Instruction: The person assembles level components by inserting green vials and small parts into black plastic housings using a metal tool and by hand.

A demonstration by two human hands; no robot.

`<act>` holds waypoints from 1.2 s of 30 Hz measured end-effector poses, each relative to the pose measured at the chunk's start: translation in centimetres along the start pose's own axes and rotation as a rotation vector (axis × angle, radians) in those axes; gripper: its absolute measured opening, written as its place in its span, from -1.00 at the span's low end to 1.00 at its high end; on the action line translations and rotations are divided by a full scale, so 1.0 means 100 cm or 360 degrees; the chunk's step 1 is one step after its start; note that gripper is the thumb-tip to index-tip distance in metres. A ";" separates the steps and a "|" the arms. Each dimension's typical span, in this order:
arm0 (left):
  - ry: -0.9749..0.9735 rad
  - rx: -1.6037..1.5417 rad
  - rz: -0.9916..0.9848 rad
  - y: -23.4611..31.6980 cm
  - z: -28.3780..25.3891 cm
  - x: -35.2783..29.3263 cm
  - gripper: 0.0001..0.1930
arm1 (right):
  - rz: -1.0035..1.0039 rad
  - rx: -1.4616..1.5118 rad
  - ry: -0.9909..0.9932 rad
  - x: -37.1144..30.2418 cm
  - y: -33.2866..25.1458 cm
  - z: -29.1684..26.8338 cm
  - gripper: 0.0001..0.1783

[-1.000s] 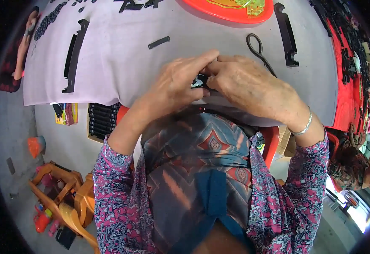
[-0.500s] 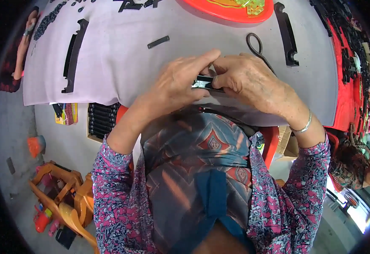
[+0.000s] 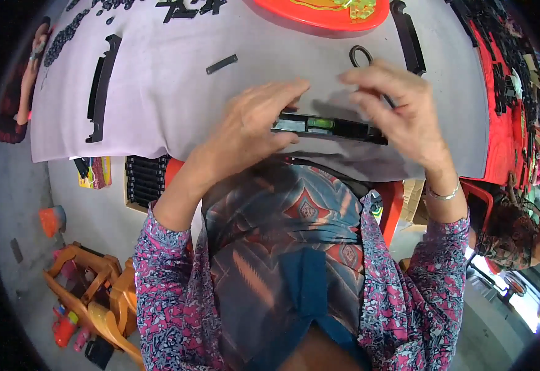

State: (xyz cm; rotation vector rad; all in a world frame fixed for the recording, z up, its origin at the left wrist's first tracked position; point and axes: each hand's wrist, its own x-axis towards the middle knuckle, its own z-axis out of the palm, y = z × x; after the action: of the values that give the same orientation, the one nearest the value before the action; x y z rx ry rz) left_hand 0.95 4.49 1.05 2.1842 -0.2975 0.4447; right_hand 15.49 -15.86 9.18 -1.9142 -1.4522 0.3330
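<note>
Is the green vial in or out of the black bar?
In: the green vial sits within the black bar, between its long edges.

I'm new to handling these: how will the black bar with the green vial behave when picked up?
The black bar looks stiff, its edges running straight. Its flat-sided shape probably won't roll. The translucent green vial may be the fragile spot.

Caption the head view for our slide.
Left hand holds a long black bar with a green vial; right hand open nearby.
</note>
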 end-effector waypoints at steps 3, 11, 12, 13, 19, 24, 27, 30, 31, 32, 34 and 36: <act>-0.0015 0.0018 -0.0063 0.005 -0.002 0.000 -0.34 | 0.0257 -0.0077 0.0326 -0.021 0.018 -0.010 -0.90; 0.0010 0.0305 0.0107 0.017 0.000 0.001 -0.72 | 0.0531 0.0146 0.0345 -0.058 0.022 0.017 -0.92; 0.0005 0.0306 0.0113 0.017 0.001 0.001 -0.72 | 0.0532 0.0146 0.0353 -0.059 0.021 0.019 -0.92; 0.0026 0.0323 0.0129 0.016 0.003 0.001 -0.74 | 0.0509 0.0150 0.0344 -0.060 0.021 0.022 -0.91; 0.0020 0.0416 0.0120 0.018 0.012 0.001 -0.83 | 0.0446 0.0125 0.0387 -0.059 0.025 0.037 -0.88; -0.0073 0.0417 0.0035 0.019 0.009 -0.001 -0.79 | 0.0414 0.0113 0.0374 -0.058 0.026 0.039 -0.88; -0.0090 0.0396 0.0064 0.017 0.009 -0.001 -0.78 | 0.0407 0.0129 0.0314 -0.055 0.022 0.034 -0.88; -0.0063 0.0398 0.0089 0.018 0.010 0.000 -0.78 | 0.0342 0.0037 0.0165 -0.045 0.017 0.027 -0.84; -0.0072 0.0424 0.0098 0.017 0.010 -0.001 -0.77 | 0.0339 0.0037 0.0165 -0.042 0.018 0.025 -0.84; -0.0081 0.0450 0.0108 0.017 0.010 -0.001 -0.77 | 0.0304 0.0030 0.0067 -0.040 0.020 0.024 -0.80; -0.0062 0.0478 0.0141 0.015 0.011 -0.001 -0.77 | 0.0270 0.0023 -0.0032 -0.034 0.024 0.020 -0.76; -0.0046 0.0503 0.0173 0.015 0.012 -0.004 -0.78 | -0.0114 -0.0161 -0.0217 -0.027 0.029 0.017 -0.67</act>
State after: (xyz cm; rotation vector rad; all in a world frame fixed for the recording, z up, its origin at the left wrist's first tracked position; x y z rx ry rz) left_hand 0.32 2.69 1.28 2.4920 -0.3844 0.5518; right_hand 15.74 -18.07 5.53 -1.9456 -1.6506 0.3691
